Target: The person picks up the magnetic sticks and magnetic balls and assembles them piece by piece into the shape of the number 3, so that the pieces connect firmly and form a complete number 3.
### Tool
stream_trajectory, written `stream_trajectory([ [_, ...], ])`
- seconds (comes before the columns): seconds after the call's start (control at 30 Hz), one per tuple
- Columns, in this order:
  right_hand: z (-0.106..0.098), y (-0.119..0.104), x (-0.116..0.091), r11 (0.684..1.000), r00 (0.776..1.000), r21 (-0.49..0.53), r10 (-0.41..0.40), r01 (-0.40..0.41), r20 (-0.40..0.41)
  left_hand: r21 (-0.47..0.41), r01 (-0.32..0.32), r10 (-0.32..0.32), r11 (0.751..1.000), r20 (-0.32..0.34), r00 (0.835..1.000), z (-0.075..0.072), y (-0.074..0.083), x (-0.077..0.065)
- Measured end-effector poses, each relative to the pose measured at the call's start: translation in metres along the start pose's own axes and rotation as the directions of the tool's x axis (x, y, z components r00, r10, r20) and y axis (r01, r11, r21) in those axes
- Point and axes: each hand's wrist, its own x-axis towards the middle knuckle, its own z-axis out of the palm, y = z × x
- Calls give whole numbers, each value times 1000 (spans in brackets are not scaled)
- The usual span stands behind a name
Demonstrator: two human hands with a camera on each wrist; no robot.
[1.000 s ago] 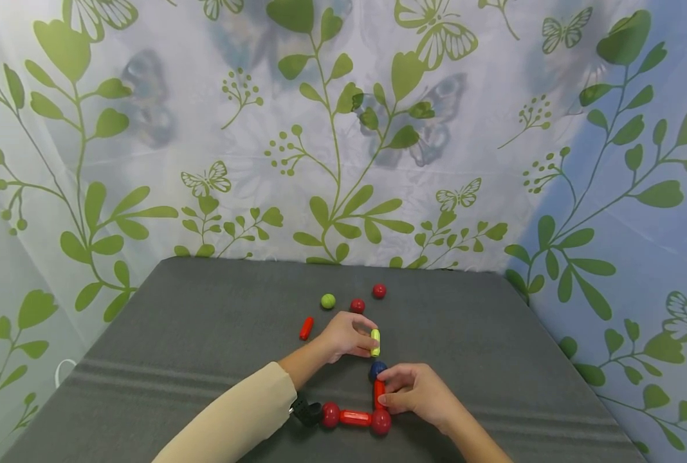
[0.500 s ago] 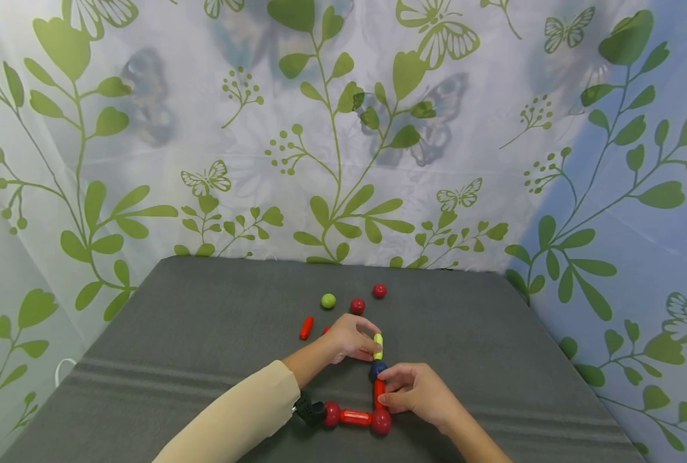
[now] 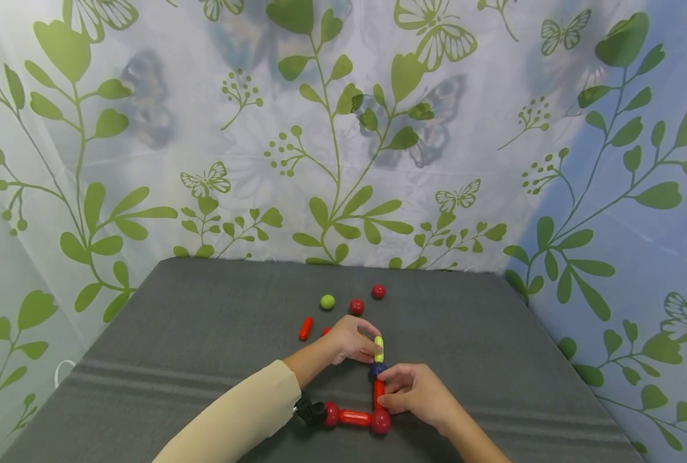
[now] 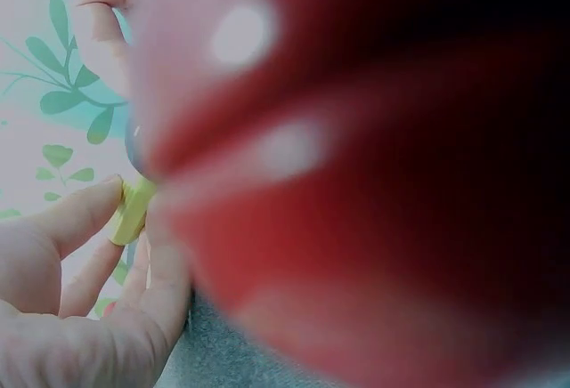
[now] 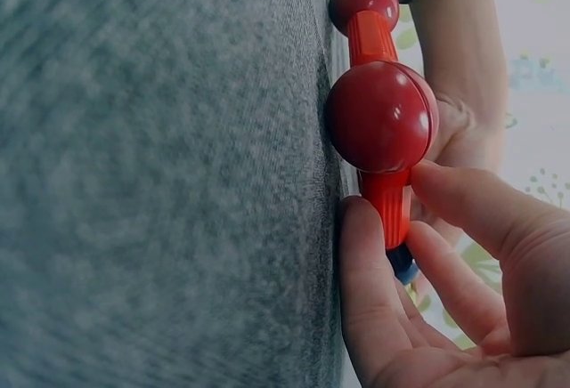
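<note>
My left hand pinches a yellow-green rod between thumb and fingers, its near end right at a blue ball. A red rod runs from that ball to a red corner ball; my right hand grips this rod. From the corner, a second red rod leads left to another red ball, beside the black wrist camera. The right wrist view shows thumb and fingers around the upright red rod. A blurred red ball fills most of the left wrist view.
Farther back on the grey table lie a green ball, two red balls, one of them the nearer red ball, and a loose red rod. Another red piece is mostly hidden behind my left hand. A patterned curtain stands behind.
My left hand has brought the yellow-green rod slightly toward me and right, closing the gap to the blue ball. My right hand keeps its hold on the red rod.
</note>
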Motion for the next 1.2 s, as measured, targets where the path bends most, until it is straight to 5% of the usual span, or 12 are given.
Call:
stream_trajectory([
  [0.63, -1, 1, 2, 1000, 1000, -11, 4, -4, -7, 48, -8, 6, 999, 42, 999, -2, 2, -1],
  [1.2, -5, 3, 9, 997, 991, -69, -50, 41, -125, 49, -2, -1, 999, 74, 997, -4, 2, 0],
])
